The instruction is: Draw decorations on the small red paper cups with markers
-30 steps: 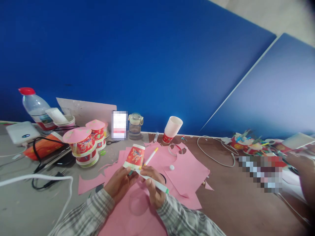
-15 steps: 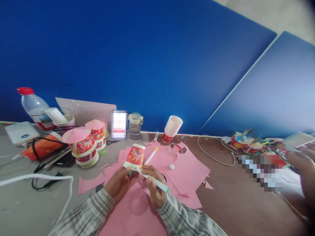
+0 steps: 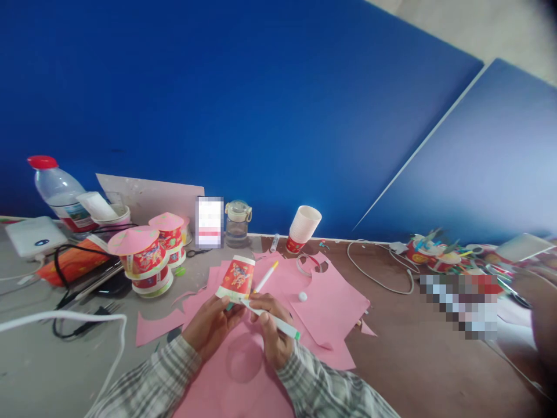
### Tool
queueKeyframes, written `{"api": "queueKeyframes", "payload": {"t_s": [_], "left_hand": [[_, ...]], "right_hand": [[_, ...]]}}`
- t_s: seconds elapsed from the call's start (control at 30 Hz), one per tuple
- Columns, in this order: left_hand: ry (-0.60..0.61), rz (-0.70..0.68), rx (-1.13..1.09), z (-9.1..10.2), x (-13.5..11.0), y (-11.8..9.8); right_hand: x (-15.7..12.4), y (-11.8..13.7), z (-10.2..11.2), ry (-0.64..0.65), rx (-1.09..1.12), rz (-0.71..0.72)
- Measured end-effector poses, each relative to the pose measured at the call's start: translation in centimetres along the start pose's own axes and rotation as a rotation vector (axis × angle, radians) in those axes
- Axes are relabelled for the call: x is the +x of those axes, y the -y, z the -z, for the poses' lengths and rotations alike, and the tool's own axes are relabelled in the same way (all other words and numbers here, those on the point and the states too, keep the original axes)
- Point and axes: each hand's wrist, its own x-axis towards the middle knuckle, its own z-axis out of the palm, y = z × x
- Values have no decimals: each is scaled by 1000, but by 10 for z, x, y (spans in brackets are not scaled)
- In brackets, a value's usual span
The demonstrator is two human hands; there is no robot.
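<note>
Left hand (image 3: 213,325): grip closed around the wide rim end of a red-printed paper cup (image 3: 237,277), fingers curled under it. The cup is tilted, base pointing away from the person, and held just above the pink paper sheets (image 3: 331,307) spread on the desk (image 3: 413,348). Right hand (image 3: 270,331): grip pinched shut on a white marker with a green end (image 3: 285,328), its forward end meeting the cup near the rim. The cup looks light and thin-walled, so it should crush easily at mid-body. It is likely stiffest at the rolled rim and base ring, so a light hold there suits it. The printed wall is probably a little slick. The marker is rigid and light, and steadiest held close to the tip. A yellow-tipped pen (image 3: 266,277) lies on the paper just beyond the cup.
</note>
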Motion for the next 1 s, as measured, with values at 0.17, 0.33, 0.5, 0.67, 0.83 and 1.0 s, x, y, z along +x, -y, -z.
{"api": "queueKeyframes", "payload": {"t_s": [0.17, 0.33, 0.5, 0.67, 0.83, 1.0], "left_hand": [[-20, -2, 5, 0, 0, 0], [-22, -5, 4, 0, 1, 1], [-14, -5, -2, 0, 0, 0], [-21, -8, -15, 1, 1, 1], [-21, -4, -17, 2, 0, 1], [-21, -9, -10, -1, 0, 0]], "right_hand": [[2, 3, 0, 25, 0, 2], [0, -3, 0, 2, 12, -41], [-2, -5, 1, 19, 16, -46], [-1, -4, 0, 35, 6, -42], [-3, -7, 0, 5, 28, -86], [-3, -7, 0, 19, 55, -74]]}}
